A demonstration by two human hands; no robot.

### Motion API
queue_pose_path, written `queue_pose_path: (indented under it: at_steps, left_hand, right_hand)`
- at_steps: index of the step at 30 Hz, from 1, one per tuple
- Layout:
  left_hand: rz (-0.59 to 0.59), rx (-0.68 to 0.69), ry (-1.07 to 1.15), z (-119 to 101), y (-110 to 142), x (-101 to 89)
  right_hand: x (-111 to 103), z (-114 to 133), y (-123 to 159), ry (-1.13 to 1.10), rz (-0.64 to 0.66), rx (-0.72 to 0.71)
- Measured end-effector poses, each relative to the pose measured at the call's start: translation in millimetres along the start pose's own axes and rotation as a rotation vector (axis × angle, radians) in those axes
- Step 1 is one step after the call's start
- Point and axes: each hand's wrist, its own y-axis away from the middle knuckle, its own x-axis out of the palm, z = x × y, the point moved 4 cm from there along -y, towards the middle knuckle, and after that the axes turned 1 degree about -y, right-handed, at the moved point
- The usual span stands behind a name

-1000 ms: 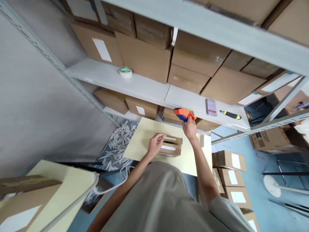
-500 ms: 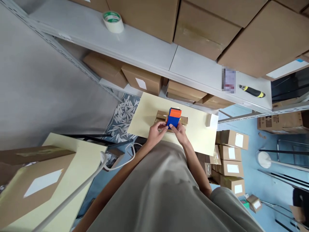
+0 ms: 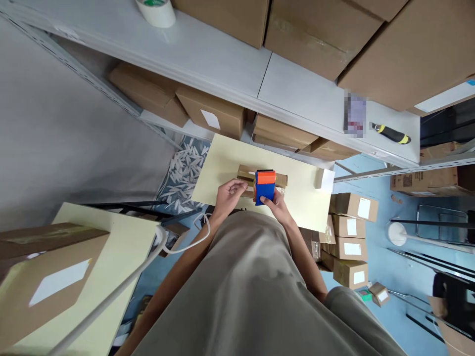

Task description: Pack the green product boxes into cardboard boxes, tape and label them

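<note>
My right hand [image 3: 278, 206] is closed around a blue and orange tape dispenser [image 3: 264, 190], its thumb lying on the blue side. The orange part with a dark edge points away from me. Just left of the dispenser and apart from it is my left hand [image 3: 227, 197], fingertips pinched together; whether anything thin is between them I cannot make out. Below both hands lies a cardboard box [image 3: 245, 171] with shiny tape on it, partly hidden by the dispenser, on the pale yellow table [image 3: 304, 207].
A small white box [image 3: 325, 179] stands at the table's right end. Beyond is a shelf [image 3: 222, 69] with cartons, a tape roll [image 3: 159, 14] and a black-yellow utility knife [image 3: 392, 133]. Stacked cartons [image 3: 351, 226] stand to the right; a white curved tube [image 3: 144, 267] crosses at left.
My left hand has come off the dispenser and moved left. The dispenser, now in my right hand alone, has turned more upright and come slightly nearer me. The view has shifted a little.
</note>
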Motion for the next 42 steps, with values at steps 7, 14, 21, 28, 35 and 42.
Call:
queue_pose_path:
  at_steps: [7, 14, 21, 28, 35, 42]
  left_hand:
    - [0.01, -0.01, 0.002, -3.6, 0.8, -0.7]
    - [0.07, -0.093, 0.089, -5.9, -3.3, -5.0]
    - [0.169, -0.163, 0.097, -12.0, -10.3, -0.2]
    - [0.077, -0.036, 0.032, 8.0, -10.9, -1.8]
    - [-0.083, -0.055, 0.079, 15.2, -14.3, -5.8]
    - [-0.257, -0.084, 0.199, 21.9, -45.4, -40.0]
  right_hand:
    - [-4.8, -8.8, 6.7, 0.069, -0.025, 0.033]
    - [-10.9, -12.2, 7.8, 0.147, 0.025, 0.08]
    - [-19.6, 7.3, 10.1, 0.469, 0.15, 0.018]
    - [-33.7, 27.3, 1.9, 0.64, 0.256, 0.038]
    - [-48.9, 83.0, -5.8, 0.653, 0.502, 0.184]
    - [-76.5, 124.9, -39.7, 0.781, 0.578, 0.368]
